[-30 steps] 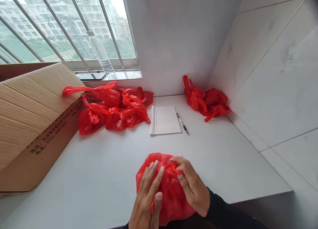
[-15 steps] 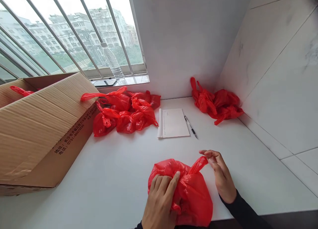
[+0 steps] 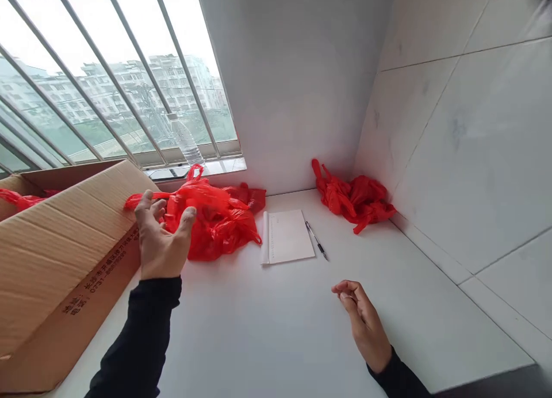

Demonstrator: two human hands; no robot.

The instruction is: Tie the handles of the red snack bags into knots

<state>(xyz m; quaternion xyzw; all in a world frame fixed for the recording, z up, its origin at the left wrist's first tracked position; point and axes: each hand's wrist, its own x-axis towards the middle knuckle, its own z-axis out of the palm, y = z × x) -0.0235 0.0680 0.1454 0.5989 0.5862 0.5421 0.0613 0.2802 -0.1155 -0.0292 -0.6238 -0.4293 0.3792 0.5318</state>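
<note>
**Open left hand at a heap of red plastic bags on a white table**

A person's bare left hand (image 3: 161, 240) reaches to the far left of a smooth white tabletop (image 3: 259, 335), its thumb spread well away from its fingers. It is beside a heap of crinkled, thin red plastic bags (image 3: 224, 234), which lies below a barred window; whether the fingertips touch the plastic is hard to tell. The bare right hand (image 3: 364, 317) hangs at the near right, loosely curled and empty. The two hands are well apart.

Left of the heap leans a large brown cardboard box (image 3: 64, 237) with printed black characters, more red plastic (image 3: 23, 201) showing inside. Right of the heap lie a white paper notepad (image 3: 288, 237) and, just beside it, a clear-barrelled black pen (image 3: 317, 241). A second red plastic bundle (image 3: 353, 196) sits in the far right corner.

The step in hand seems to be placing or letting go of a bag in the heap. The next move calls for clearing the left fingers without snagging a loose handle.
</note>
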